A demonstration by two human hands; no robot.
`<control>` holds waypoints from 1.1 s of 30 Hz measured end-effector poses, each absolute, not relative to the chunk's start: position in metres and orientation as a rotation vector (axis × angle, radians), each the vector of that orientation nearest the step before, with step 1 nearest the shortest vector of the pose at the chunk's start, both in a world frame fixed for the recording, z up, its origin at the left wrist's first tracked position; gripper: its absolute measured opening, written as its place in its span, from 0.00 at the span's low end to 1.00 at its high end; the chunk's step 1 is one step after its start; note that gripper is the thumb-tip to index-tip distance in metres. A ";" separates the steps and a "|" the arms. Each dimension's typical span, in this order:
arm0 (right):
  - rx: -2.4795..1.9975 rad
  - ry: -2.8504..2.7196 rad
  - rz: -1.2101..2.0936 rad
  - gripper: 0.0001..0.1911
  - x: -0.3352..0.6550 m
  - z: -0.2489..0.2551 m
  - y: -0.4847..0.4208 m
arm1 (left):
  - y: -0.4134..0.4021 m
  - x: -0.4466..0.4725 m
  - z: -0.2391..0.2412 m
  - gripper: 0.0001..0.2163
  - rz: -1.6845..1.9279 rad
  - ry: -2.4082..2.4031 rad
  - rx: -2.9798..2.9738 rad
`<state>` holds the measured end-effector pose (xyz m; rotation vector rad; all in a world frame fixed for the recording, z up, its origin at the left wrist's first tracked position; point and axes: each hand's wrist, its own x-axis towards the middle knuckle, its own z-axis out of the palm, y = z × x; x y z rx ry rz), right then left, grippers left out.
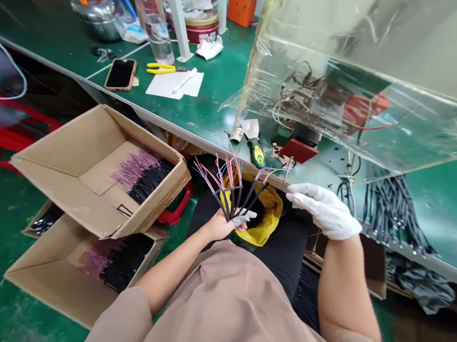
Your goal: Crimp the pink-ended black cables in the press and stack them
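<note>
My left hand [223, 225], with a light covering on part of its fingers, is closed around several black cables [235, 200]. The cables fan out upward, and their ends show thin pink, red, white and blue wires [234, 170]. My right hand [326, 209], in a white glove, is at the bench edge with its fingers pressed together. A thin metal rod [289, 170] rises just beyond those fingertips; whether they grip it is unclear. Some wire ends reach close to the rod. Under the cables, a yellow plastic bag [272, 215] lines a dark opening between my legs.
At left, cardboard boxes [68, 160] hold bundled cables. On the green bench [204, 97] are a phone [121, 74], yellow-handled pliers [160, 67], a bottle [157, 37] and a green-handled scraper [256, 151]. A clear plastic shield [365, 69] overhangs at right; cables [396, 210] lie over the edge.
</note>
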<state>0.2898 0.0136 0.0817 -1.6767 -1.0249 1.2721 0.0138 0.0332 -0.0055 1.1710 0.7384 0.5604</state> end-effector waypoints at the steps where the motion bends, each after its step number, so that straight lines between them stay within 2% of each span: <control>1: -1.688 -1.016 1.280 0.29 0.289 0.080 0.014 | 0.033 0.015 -0.007 0.27 0.563 0.741 1.164; 10: -1.399 -1.133 1.602 0.31 0.254 0.061 0.026 | 0.029 0.024 -0.019 0.18 0.566 0.717 1.189; 13: -1.354 -1.162 1.584 0.30 0.243 0.059 0.031 | 0.026 0.024 -0.023 0.14 0.568 0.698 1.232; 21: -1.386 -1.291 1.495 0.18 0.233 0.062 0.035 | 0.023 0.018 -0.026 0.08 0.580 0.688 1.378; 30: -1.443 -1.453 1.445 0.19 0.238 0.069 0.038 | 0.022 0.015 -0.037 0.07 0.588 0.825 1.503; 33: -1.517 -1.436 1.298 0.18 0.248 0.078 0.039 | 0.022 0.008 -0.031 0.07 0.599 0.847 1.400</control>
